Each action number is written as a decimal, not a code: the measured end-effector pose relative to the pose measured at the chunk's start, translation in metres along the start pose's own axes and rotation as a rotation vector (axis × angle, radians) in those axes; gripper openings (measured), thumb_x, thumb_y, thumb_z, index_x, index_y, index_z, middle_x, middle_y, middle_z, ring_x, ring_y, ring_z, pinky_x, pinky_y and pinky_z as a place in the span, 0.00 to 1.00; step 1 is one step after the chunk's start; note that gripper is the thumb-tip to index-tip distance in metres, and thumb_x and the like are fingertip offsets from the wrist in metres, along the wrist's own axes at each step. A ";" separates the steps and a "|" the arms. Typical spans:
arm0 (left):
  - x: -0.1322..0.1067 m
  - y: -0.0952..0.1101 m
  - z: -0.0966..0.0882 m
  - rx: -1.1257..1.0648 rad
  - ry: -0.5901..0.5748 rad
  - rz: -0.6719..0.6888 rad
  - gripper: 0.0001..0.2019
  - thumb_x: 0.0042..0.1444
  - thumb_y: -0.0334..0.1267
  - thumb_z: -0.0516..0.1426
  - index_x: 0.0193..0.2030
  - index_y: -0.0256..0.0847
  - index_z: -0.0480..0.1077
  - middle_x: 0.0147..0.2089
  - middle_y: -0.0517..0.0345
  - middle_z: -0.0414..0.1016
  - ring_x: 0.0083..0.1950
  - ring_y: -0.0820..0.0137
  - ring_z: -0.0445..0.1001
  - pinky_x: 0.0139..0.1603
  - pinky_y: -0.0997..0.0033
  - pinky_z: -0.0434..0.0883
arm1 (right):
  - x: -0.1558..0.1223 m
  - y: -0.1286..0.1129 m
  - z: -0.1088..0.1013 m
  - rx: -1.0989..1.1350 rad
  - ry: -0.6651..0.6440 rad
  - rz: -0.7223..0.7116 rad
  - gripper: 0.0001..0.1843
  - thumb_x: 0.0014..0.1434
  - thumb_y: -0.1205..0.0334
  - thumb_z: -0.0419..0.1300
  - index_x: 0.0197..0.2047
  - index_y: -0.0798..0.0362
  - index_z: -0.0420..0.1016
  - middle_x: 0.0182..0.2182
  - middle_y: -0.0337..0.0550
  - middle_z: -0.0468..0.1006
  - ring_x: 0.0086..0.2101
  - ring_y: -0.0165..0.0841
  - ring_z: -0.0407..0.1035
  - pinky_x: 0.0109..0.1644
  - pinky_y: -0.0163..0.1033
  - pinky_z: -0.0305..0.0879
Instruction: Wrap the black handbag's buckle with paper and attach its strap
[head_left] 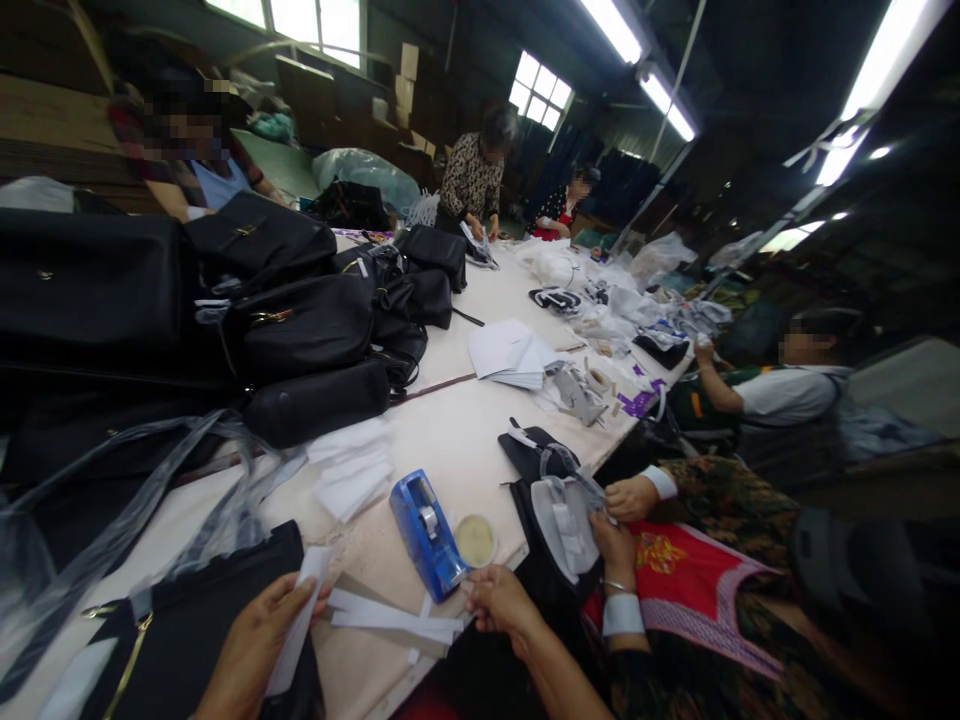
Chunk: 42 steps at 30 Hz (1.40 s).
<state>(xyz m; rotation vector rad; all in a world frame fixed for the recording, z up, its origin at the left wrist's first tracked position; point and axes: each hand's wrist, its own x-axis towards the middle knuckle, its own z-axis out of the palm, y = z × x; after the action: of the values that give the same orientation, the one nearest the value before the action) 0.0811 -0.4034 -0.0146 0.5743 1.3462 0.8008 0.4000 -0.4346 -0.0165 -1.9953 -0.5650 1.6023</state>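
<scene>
Pinched between our left hand's [259, 635] thumb and fingers: a folded white paper [302, 625], held left of the blue tape dispenser [427, 535] and nearer us. Our right hand [506, 600] has its fingertips drawn together at the dispenser's near end; we can't tell if tape is caught between them. Going by size, we have the pale table [442, 440] under the dispenser, running well beyond it. Big pile of black bags [307, 320] beyond the dispenser, to its left. Co-worker in a red apron [675, 580] sits right of the dispenser, both hands on a black piece with a pale pad [562, 520]. Black bag with gold zips [217, 590], left of the dispenser on our side, behind our left hand; contact unclear to us. Stack of white sheets [510, 350] farther off than the dispenser, slightly right. Loose white papers [349, 465] left of the dispenser, near it. White and grey strips [397, 615] lie crossed, just on our side of the dispenser. Yellowish tape roll [475, 541] flat, just beside the dispenser on its right.
</scene>
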 end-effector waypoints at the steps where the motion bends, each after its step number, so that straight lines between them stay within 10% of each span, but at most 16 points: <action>1: 0.001 0.000 0.000 -0.001 -0.001 0.002 0.21 0.48 0.51 0.63 0.43 0.37 0.71 0.32 0.56 0.79 0.37 0.63 0.77 0.36 0.71 0.72 | 0.000 0.000 -0.001 0.014 0.001 0.003 0.14 0.45 0.56 0.67 0.30 0.54 0.68 0.18 0.33 0.72 0.14 0.21 0.58 0.20 0.28 0.58; 16: -0.010 0.016 0.013 -0.092 0.030 0.118 0.15 0.49 0.48 0.62 0.33 0.37 0.72 0.30 0.56 0.77 0.29 0.70 0.74 0.31 0.74 0.69 | -0.001 0.000 0.006 -0.120 -0.095 -0.011 0.08 0.50 0.58 0.64 0.27 0.53 0.71 0.20 0.34 0.72 0.20 0.24 0.65 0.27 0.31 0.64; 23: -0.013 0.019 0.012 -0.125 0.075 0.107 0.17 0.46 0.50 0.63 0.34 0.37 0.73 0.29 0.56 0.77 0.31 0.69 0.74 0.32 0.74 0.69 | -0.029 -0.008 0.019 -0.313 -0.121 -0.152 0.06 0.61 0.56 0.58 0.43 0.39 0.72 0.47 0.43 0.74 0.44 0.36 0.70 0.38 0.39 0.70; 30: -0.004 0.014 0.014 -0.123 0.013 0.115 0.16 0.45 0.49 0.63 0.32 0.37 0.72 0.27 0.58 0.75 0.28 0.69 0.73 0.31 0.73 0.68 | -0.051 -0.045 0.088 -0.349 -0.358 -0.474 0.08 0.59 0.56 0.57 0.35 0.47 0.75 0.26 0.37 0.75 0.29 0.34 0.69 0.34 0.37 0.65; 36: -0.006 0.018 0.017 -0.134 -0.053 0.135 0.16 0.46 0.49 0.63 0.33 0.36 0.72 0.26 0.58 0.74 0.26 0.72 0.70 0.28 0.75 0.64 | -0.038 -0.105 0.150 -0.636 -0.463 -0.997 0.11 0.62 0.64 0.51 0.39 0.48 0.75 0.33 0.38 0.77 0.37 0.33 0.69 0.43 0.36 0.60; 42: -0.012 0.020 0.009 -0.186 -0.094 0.176 0.15 0.51 0.47 0.61 0.37 0.36 0.73 0.27 0.58 0.74 0.28 0.72 0.69 0.30 0.75 0.64 | -0.017 -0.105 0.161 -0.801 -0.353 -1.001 0.12 0.58 0.66 0.54 0.47 0.49 0.68 0.29 0.38 0.75 0.33 0.34 0.69 0.38 0.35 0.60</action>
<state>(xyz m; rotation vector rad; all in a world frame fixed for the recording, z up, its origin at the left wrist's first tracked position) 0.0862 -0.3997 0.0091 0.5812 1.1319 1.0188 0.2393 -0.3420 0.0347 -1.3675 -2.1812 1.1032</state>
